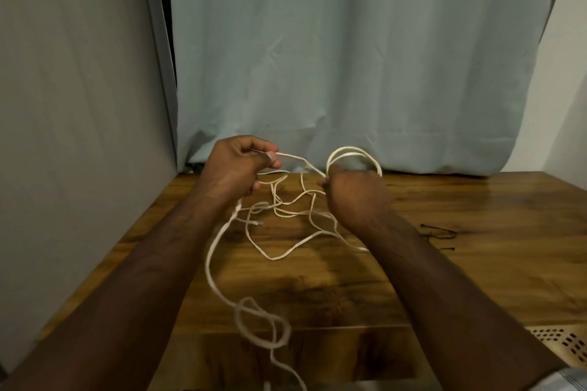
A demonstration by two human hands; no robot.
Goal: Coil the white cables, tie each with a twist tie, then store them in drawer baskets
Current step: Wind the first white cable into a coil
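Observation:
My right hand [352, 197] grips a small coil of white cable [352, 155], its loops arching above the fist. My left hand [236, 168] pinches the same cable a little to the left, between thumb and fingers, so a short stretch runs between both hands. Loose white cable [286, 216] lies tangled on the wooden table [476, 232] under the hands. Another strand hangs down by my left forearm and loops near the front edge [263, 324]. Black twist ties [440, 233] lie on the table right of my right forearm.
A pale blue curtain [349, 57] hangs behind the table. A grey wall panel [79, 105] closes the left side. A perforated beige basket corner [562, 343] shows at the lower right, below the table edge.

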